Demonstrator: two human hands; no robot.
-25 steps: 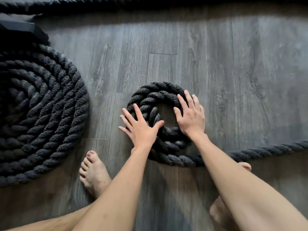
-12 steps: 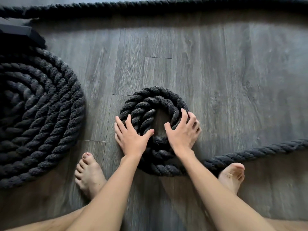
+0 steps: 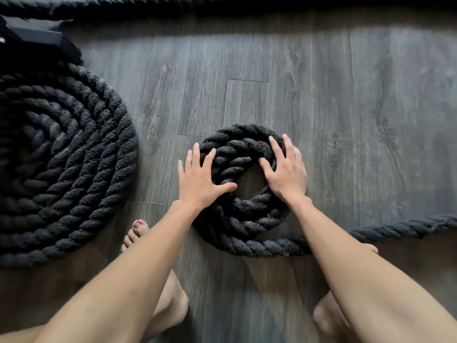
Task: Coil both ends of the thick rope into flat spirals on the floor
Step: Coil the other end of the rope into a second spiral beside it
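Fingers (image 3: 196, 158) spread flat on both sides of the rope spiral (image 3: 241, 144)

indoor room, likely home | grey wood-plank floor (image 3: 321, 95) | bare feet (image 3: 138, 233)

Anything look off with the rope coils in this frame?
The small coil under the left hand and right hand has an open gap at its centre showing bare floor, unlike the tightly wound big coil on the left. Nothing looks damaged.
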